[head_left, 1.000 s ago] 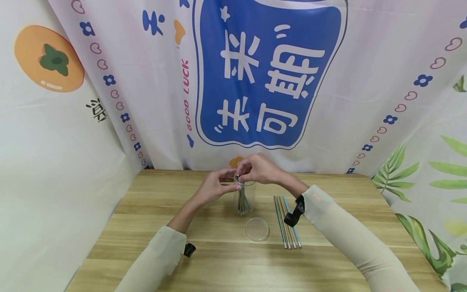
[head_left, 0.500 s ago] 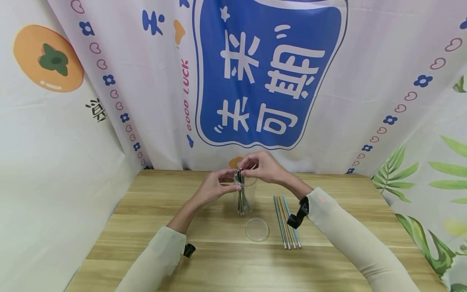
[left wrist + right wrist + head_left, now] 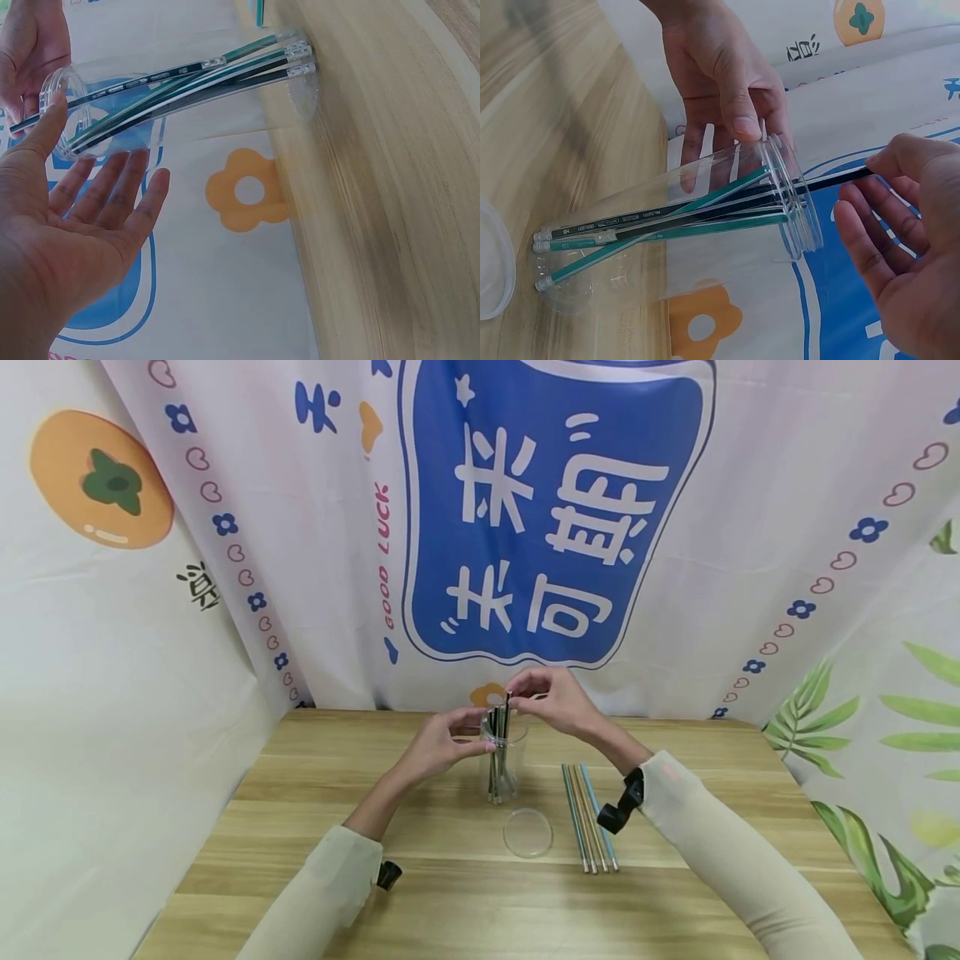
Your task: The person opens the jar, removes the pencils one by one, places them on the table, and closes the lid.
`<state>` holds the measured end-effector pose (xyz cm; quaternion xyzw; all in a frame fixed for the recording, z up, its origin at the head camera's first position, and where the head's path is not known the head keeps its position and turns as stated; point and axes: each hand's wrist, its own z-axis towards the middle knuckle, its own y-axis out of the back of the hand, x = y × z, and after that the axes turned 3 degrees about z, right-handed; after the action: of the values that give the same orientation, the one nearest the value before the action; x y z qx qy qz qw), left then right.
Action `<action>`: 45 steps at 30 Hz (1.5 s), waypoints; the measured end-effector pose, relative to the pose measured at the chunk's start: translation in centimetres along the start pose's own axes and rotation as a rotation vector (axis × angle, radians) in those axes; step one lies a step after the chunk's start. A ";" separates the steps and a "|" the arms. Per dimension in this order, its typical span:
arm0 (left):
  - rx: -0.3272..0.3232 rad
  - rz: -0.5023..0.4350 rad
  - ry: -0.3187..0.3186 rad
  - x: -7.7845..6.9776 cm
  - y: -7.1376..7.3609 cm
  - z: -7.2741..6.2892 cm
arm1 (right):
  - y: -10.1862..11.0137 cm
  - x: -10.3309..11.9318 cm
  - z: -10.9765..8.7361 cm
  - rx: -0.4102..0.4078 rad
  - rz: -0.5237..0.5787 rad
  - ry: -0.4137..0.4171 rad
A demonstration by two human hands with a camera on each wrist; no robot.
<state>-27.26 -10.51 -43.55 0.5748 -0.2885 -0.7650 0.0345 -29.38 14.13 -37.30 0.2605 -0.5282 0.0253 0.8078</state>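
A clear plastic jar stands upright on the table with several green and black pencils leaning inside, eraser ends down. My left hand holds the jar near its mouth, thumb at the near side of the rim and fingers behind. Between thumb and index finger, my right hand pinches the tip of a black pencil. That pencil sticks partly out of the mouth, its eraser end raised off the jar's bottom, as the left wrist view also shows.
A round clear lid lies in front of the jar. To its right, several green, gold and blue pencils lie side by side on the wooden table. A printed cloth hangs right behind the table's far edge.
My right hand has risen from the jar's mouth and moved right, drawing the black pencil partly up. The pencils inside have spread a little. My left hand stays in place on the jar.
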 end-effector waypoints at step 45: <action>-0.008 0.007 0.000 0.0 0.0 -0.2 | 4.0 1.3 -0.8 -0.436 0.890 0.016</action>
<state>-27.06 -10.62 -43.62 0.5735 -0.2874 -0.7661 0.0393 -29.41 17.64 -34.84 -0.1654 -0.5749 0.2587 0.7584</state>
